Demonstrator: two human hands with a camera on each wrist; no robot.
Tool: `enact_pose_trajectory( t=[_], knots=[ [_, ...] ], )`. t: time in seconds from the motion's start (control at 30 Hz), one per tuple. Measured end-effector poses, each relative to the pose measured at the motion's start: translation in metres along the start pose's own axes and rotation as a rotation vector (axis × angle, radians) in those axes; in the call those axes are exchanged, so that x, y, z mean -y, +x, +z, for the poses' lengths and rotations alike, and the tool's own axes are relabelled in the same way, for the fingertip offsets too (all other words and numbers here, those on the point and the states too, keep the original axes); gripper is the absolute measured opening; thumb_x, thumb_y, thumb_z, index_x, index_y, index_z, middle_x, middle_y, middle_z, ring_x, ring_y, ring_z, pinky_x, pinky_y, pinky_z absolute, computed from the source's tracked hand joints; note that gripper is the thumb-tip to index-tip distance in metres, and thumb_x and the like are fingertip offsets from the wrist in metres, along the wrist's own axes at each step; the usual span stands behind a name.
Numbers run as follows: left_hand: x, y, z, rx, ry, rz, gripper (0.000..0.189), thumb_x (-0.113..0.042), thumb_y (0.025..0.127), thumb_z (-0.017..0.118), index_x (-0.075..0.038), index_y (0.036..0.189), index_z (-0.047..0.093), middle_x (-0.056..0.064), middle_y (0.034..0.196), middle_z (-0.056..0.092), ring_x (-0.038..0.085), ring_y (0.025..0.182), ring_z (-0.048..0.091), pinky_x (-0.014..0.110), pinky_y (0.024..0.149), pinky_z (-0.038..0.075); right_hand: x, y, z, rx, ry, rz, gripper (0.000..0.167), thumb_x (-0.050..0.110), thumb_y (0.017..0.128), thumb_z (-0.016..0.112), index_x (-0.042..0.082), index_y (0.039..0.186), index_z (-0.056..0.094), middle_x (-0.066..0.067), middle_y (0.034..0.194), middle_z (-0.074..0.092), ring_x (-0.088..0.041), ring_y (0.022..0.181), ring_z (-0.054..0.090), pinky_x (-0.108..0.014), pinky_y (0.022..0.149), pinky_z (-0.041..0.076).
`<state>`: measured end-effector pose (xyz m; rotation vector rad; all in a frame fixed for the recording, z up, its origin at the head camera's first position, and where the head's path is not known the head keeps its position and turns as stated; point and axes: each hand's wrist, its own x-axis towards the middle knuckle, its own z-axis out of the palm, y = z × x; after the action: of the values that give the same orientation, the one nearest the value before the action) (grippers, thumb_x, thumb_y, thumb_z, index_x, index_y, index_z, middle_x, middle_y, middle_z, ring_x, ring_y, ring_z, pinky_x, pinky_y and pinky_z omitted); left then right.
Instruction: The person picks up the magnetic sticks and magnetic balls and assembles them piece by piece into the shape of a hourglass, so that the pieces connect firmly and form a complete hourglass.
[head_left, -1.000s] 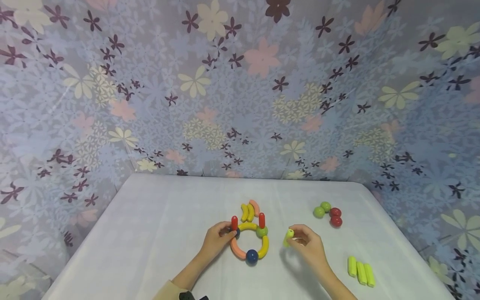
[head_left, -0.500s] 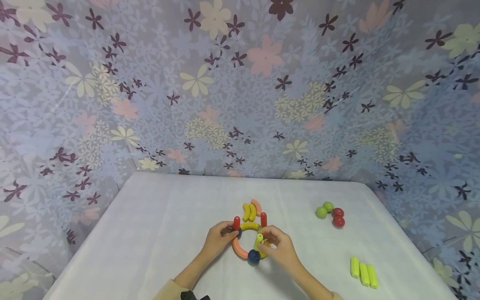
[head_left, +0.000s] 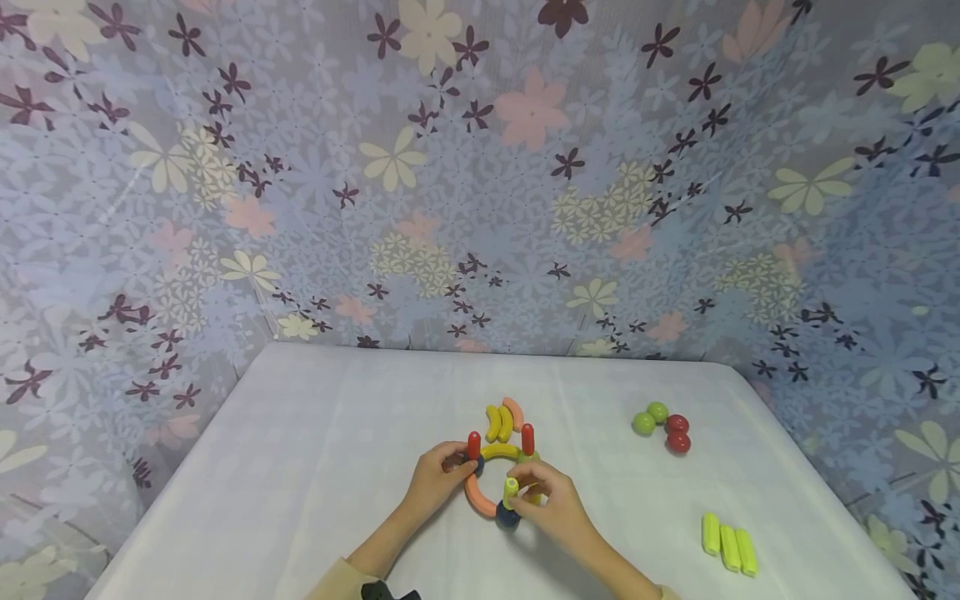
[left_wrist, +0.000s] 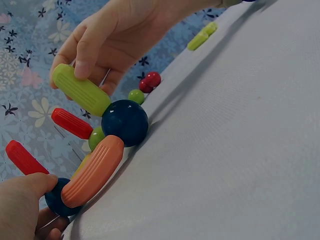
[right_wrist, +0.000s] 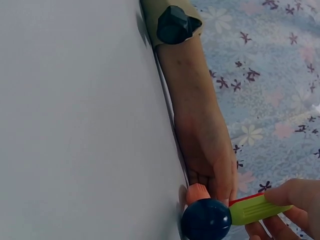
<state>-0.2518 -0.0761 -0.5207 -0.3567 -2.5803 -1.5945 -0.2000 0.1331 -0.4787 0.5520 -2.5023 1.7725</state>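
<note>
A ring of curved rods and balls lies on the table. My left hand (head_left: 441, 477) pinches its left dark blue ball (left_wrist: 56, 199), thumb on top; a red rod (head_left: 474, 445) rises from that ball. My right hand (head_left: 553, 502) holds a lime-green ribbed rod (left_wrist: 82, 90) between thumb and fingers. The rod's lower end meets the front dark blue ball (left_wrist: 125, 123) of the ring. A salmon curved rod (left_wrist: 95, 172) joins the two blue balls. Another red rod (head_left: 528, 438) stands on the green ball (left_wrist: 96, 138). My right fingers partly hide the yellow curve on the ring's right.
Behind the ring lie two yellow curved rods (head_left: 498, 423) and a salmon one (head_left: 514, 412). Two green balls (head_left: 649, 418) and two red balls (head_left: 678, 434) sit at the right. Nearer, lime-green rods (head_left: 730, 547) lie side by side on the white-covered table (head_left: 337, 417).
My right hand has moved left with the lime-green rod, from beside the ring to its front blue ball, and brought the rod down onto it. My left hand has stayed at its ball.
</note>
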Motion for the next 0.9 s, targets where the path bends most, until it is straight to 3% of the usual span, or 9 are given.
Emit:
enact_pose_trajectory(
  t=[0.23, 0.47, 0.73, 0.9],
  knots=[
    [0.001, 0.0, 0.001, 0.003, 0.004, -0.004, 0.03, -0.027, 0.086, 0.069, -0.01, 0.11, 0.069, 0.004, 0.1, 0.07, 0.011, 0.088, 0.06, 0.017, 0.072, 0.043, -0.003, -0.002, -0.01, -0.017, -0.025, -0.034, 0.028, 0.011, 0.081, 0.072, -0.001, 0.105, 0.063, -0.013, 0.098, 0.067, -0.003, 0.086, 0.061, -0.025, 0.074, 0.052],
    [0.001, 0.001, 0.001, 0.003, -0.005, -0.021, 0.031, -0.029, 0.086, 0.068, -0.01, 0.111, 0.068, 0.004, 0.101, 0.069, 0.012, 0.089, 0.06, 0.017, 0.072, 0.044, -0.004, 0.007, -0.031, -0.189, -0.063, 0.089, 0.015, 0.013, 0.088, 0.066, 0.004, 0.099, 0.067, -0.01, 0.098, 0.07, 0.0, 0.086, 0.058, -0.021, 0.078, 0.047],
    [0.0, 0.0, 0.001, 0.001, -0.003, -0.023, 0.029, -0.026, 0.085, 0.069, -0.01, 0.11, 0.068, 0.004, 0.099, 0.07, 0.01, 0.087, 0.059, 0.017, 0.072, 0.043, -0.023, 0.02, -0.079, -0.356, -0.11, 0.058, 0.018, 0.009, 0.089, 0.064, -0.004, 0.102, 0.066, -0.014, 0.095, 0.069, 0.004, 0.079, 0.059, -0.016, 0.073, 0.05],
    [0.0, -0.001, 0.001, -0.003, 0.0, -0.007, 0.029, -0.025, 0.086, 0.068, -0.01, 0.11, 0.068, 0.004, 0.101, 0.07, 0.011, 0.088, 0.06, 0.017, 0.073, 0.043, -0.036, 0.026, -0.112, -0.469, -0.125, 0.119, 0.021, 0.01, 0.09, 0.063, -0.005, 0.105, 0.065, 0.003, 0.087, 0.069, 0.008, 0.075, 0.058, -0.012, 0.069, 0.048]
  ],
)
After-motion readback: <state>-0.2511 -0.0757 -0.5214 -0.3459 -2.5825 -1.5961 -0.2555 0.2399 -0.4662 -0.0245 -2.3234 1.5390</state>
